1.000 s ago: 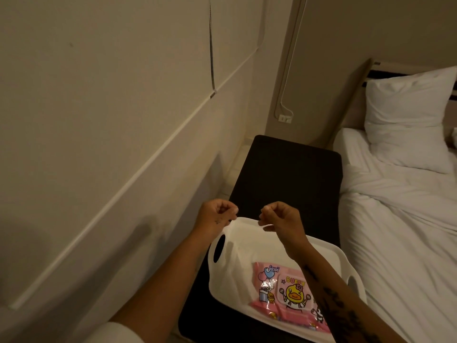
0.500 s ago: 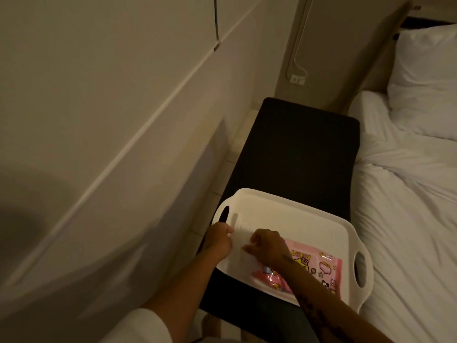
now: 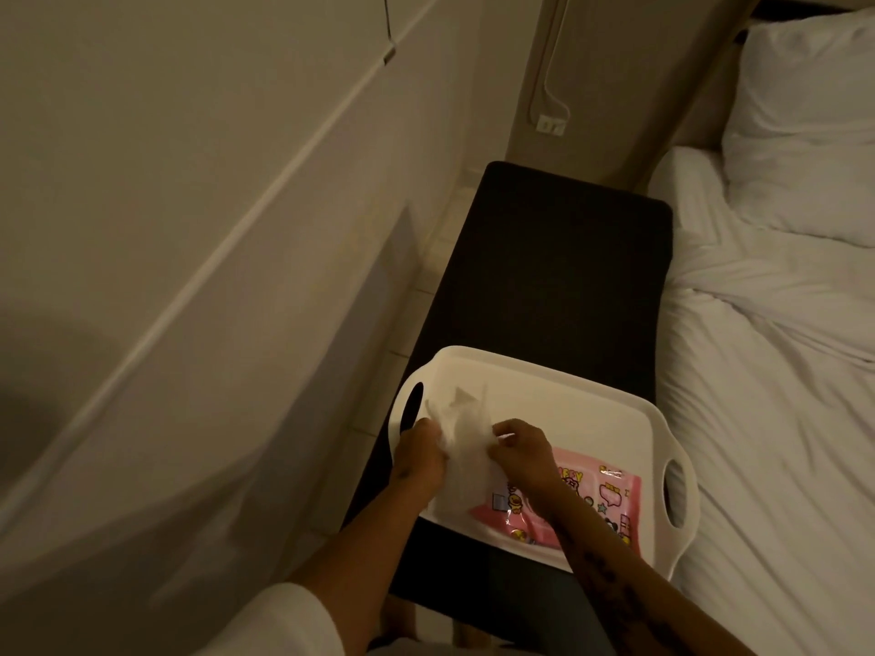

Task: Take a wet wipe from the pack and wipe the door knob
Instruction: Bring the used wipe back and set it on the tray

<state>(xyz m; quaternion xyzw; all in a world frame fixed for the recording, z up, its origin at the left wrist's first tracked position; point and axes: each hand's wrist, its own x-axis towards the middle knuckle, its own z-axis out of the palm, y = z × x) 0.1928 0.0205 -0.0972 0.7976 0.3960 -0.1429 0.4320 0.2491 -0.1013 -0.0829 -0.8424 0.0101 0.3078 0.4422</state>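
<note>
A second ago both hands are raised above the far rim of the tray, pinching a stretched wipe between them. Now the left hand (image 3: 419,454) and right hand (image 3: 523,454) are down inside the white tray (image 3: 558,395), close together, and the wet wipe (image 3: 466,437) is crumpled between them. The right forearm now lies across the pink wipe pack (image 3: 611,508), covering more of it.

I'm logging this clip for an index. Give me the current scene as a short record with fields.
setting: bedroom, dark bench beside bed
tray: white tray on bench
pack: pink wet wipe pack lying in tray
wipe: white wipe held over tray
left hand: gripping wipe
right hand: fingers pinching wipe
door knob: not in view
</note>
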